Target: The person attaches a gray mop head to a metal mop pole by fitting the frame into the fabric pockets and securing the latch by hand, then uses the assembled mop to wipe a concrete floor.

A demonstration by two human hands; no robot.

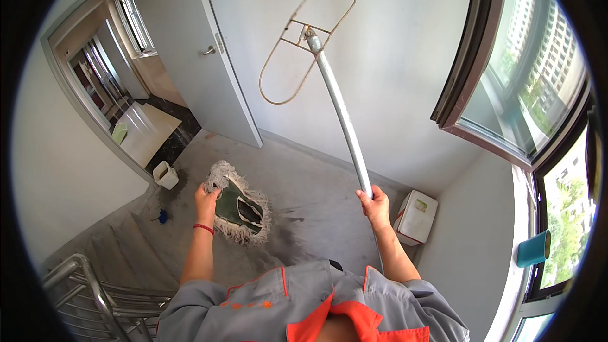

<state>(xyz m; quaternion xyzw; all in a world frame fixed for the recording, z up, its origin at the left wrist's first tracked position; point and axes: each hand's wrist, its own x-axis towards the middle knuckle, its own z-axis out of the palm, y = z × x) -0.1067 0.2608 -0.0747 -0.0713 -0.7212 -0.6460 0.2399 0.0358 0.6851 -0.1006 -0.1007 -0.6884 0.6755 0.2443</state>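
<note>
A dust mop head (235,208), green-backed with a grey-white fringe and a slit opening, hangs from my left hand (208,201). The fingers of that hand are closed on the fringe at its upper left end. My right hand (375,208) is wrapped round a metal mop handle (342,117). At the handle's raised far end sits a bare, oval wire mop frame (293,29), in front of the white wall. Mop head and frame are apart from each other.
A grey door (183,44) stands open at the left, beside a white bucket (166,175). Steps (126,247) and a metal railing (95,285) lie lower left. A white box (415,217) stands right; an open window (506,88) and teal cup (534,249) are farther right.
</note>
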